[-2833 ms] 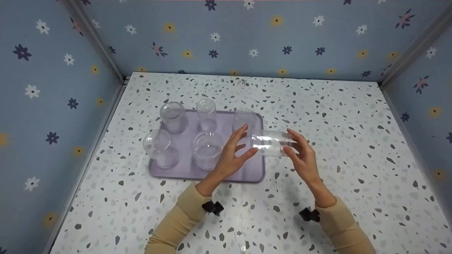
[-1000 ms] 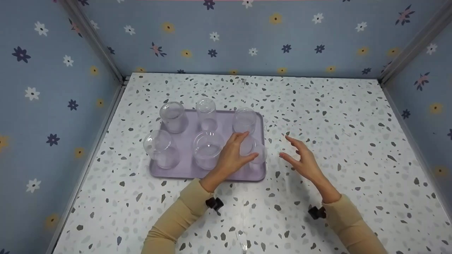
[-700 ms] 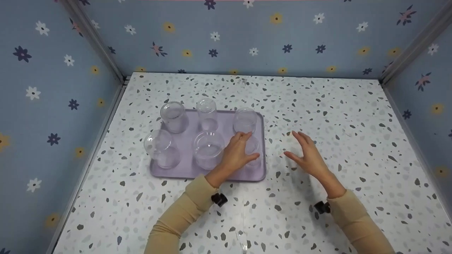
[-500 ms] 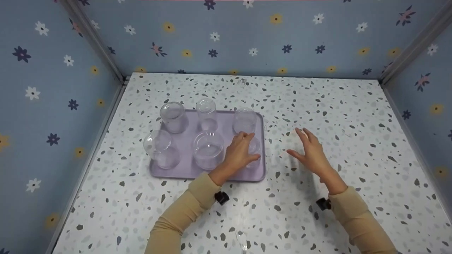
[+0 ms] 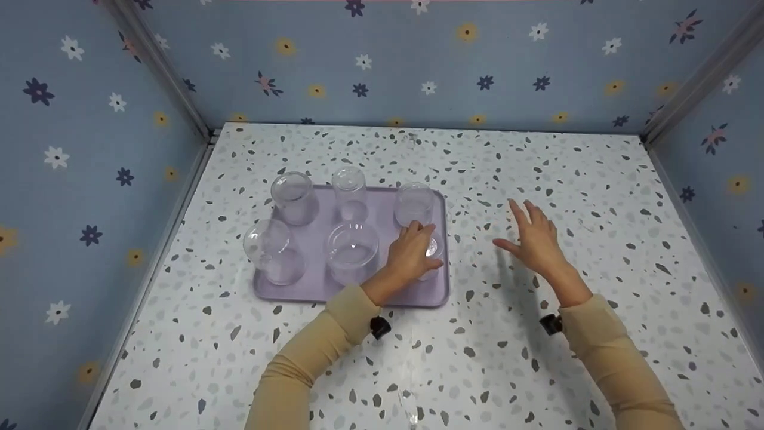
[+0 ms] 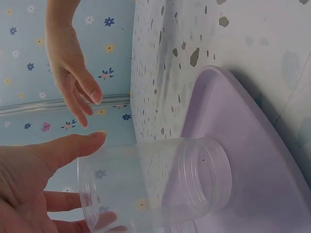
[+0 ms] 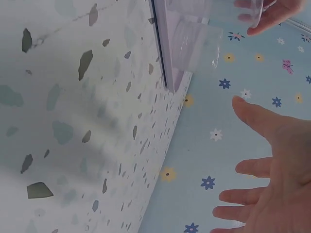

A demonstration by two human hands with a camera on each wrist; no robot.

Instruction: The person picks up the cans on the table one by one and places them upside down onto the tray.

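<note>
My left hand (image 5: 409, 254) reaches down at the front right corner of a light purple tray (image 5: 311, 251). Its thumb and fingers go round the upper end of a clear plastic jar (image 6: 146, 184), whose ridged neck faces down at the tray in the left wrist view. From the head, most of that jar is hidden behind the hand. My right hand (image 5: 540, 239) hovers over the table to the right of the tray, fingers spread and nothing in them. In the right wrist view, the right palm and fingers (image 7: 250, 167) are bare.
Several other clear containers stand on the tray: a wide jar (image 5: 352, 254) at front middle, a tilted-looking one (image 5: 271, 248) at front left, and a back row with a left jar (image 5: 292, 200), a narrow jar (image 5: 349, 194) and a right jar (image 5: 413, 203). Flowered walls enclose the speckled table (image 5: 537, 167).
The clear jar, first held sideways between both hands, has been turned onto its end at the tray's front right corner. My right hand has let go and moved away right and farther back.
</note>
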